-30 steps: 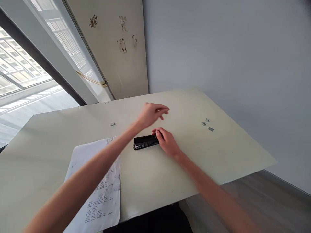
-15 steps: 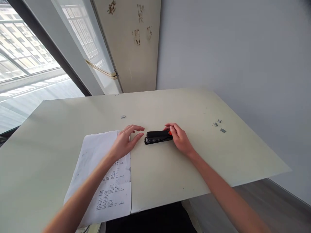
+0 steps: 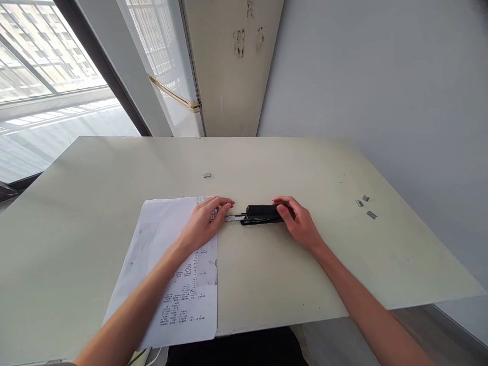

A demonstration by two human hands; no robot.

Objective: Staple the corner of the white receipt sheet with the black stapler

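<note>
A black stapler (image 3: 261, 213) lies on the table, its front end pointing left. My right hand (image 3: 299, 221) is closed around its rear end. From the front end sticks out a narrow metal staple tray (image 3: 234, 217). Thumb and fingers of my left hand (image 3: 208, 218) pinch the outer end of this tray, which is partly hidden by them. Beneath my left hand and forearm lies a sheet of printed paper (image 3: 163, 223), its right edge just left of the stapler.
A small strip of staples (image 3: 207, 175) lies farther back on the white table (image 3: 267, 274). Several staple pieces (image 3: 371, 215) are scattered at the right. Behind the table stand a fridge (image 3: 229, 91) with a long handle and a grey wall (image 3: 362, 76).
My left hand has closed on the staple tray, which now sticks out of the stapler's front. My right hand still holds the stapler. The view has shifted slightly.
</note>
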